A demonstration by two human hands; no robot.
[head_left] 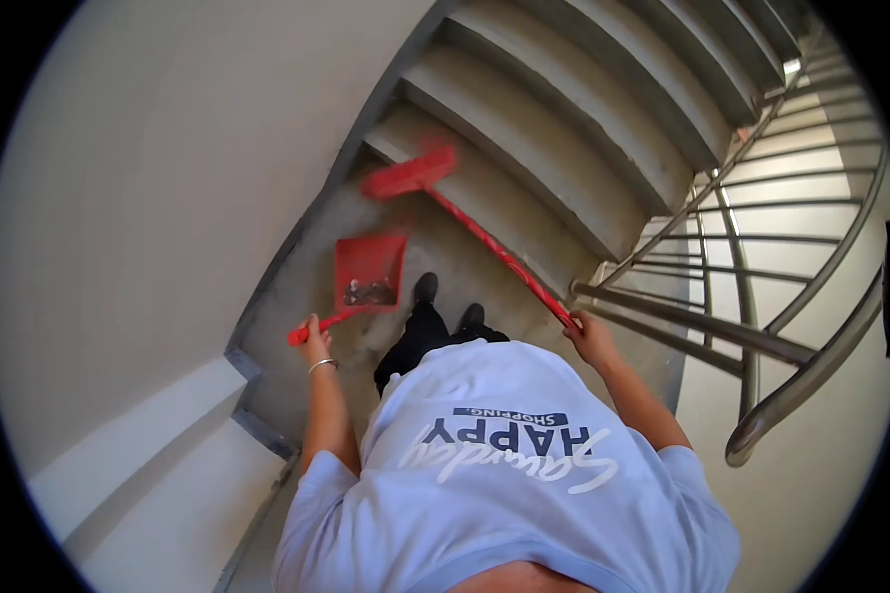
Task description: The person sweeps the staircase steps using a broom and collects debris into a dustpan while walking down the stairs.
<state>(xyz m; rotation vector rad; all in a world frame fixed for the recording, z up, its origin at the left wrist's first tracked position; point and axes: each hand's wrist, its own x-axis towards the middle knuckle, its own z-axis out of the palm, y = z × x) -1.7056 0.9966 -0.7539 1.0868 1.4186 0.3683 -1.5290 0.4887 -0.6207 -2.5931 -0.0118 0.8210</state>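
My left hand is closed around the handle of a red dustpan. Grey debris lies inside the pan, toward its handle end. In my right hand is the end of the long red handle of a broom, gripped with the fingers wrapped round. The red broom head is blurred; it is at the lowest stair, beyond the pan's front edge and apart from it. Whether the bristles touch the step cannot be made out.
Grey stairs rise ahead and to the right. A metal railing curves along the right side, close to my right arm. A pale wall with a dark skirting stands at left. My black shoes are on the landing floor.
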